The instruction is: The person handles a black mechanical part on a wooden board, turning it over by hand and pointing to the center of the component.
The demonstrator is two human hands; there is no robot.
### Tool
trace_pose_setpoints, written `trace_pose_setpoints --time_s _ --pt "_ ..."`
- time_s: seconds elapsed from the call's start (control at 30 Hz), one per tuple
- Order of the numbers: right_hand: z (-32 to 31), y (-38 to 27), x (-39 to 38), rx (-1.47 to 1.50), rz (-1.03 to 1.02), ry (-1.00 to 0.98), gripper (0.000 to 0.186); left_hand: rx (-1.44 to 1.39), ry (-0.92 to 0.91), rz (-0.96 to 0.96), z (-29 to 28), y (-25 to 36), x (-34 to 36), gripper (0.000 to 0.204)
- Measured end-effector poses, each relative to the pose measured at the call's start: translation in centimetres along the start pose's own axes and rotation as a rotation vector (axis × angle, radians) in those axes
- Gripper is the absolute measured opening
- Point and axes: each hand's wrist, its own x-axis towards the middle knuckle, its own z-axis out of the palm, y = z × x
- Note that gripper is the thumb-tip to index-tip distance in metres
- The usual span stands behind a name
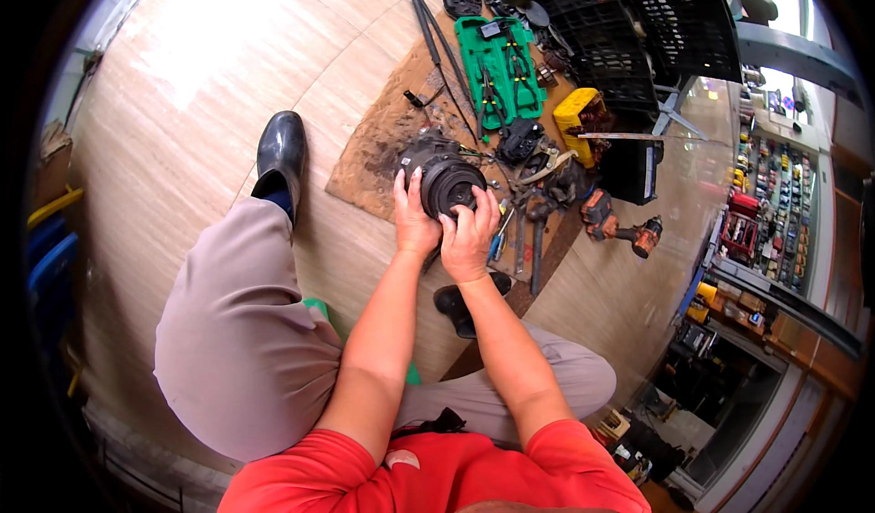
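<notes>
A dark metal compressor-like unit (419,155) with a round grooved pulley (448,174) lies on a stained cardboard sheet (360,171), pulley toward me. My left hand (414,221) has its fingers wrapped on the left side of the pulley. My right hand (469,240) grips the pulley's front, fingertips at the round centre; part of that face is hidden. Screwdrivers (500,233), a hammer-like tool (538,240) and greasy parts lie right of my hands.
Behind are a green tool case (474,39), black cables (433,25), a yellow box (574,107) and black crates (629,30). An orange power tool (602,212) lies at the right. My boot (278,153) is at left. Parts shelves (770,212) stand far right.
</notes>
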Motion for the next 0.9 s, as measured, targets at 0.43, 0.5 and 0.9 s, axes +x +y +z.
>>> trace_pose_setpoints --time_s 0.43,0.5,0.9 --pt "0.36 0.24 -0.09 0.007 -0.009 0.023 0.028 -0.012 -0.021 -0.043 -0.2 0.4 -0.06 0.105" --pt "0.13 0.18 -0.05 -0.004 -0.005 0.001 0.028 -0.044 0.0 -0.034 -0.3 0.45 -0.04 0.104" --pt "0.49 0.18 -0.4 -0.001 -0.001 0.009 0.027 -0.017 -0.025 -0.055 -0.51 0.36 -0.3 0.106"
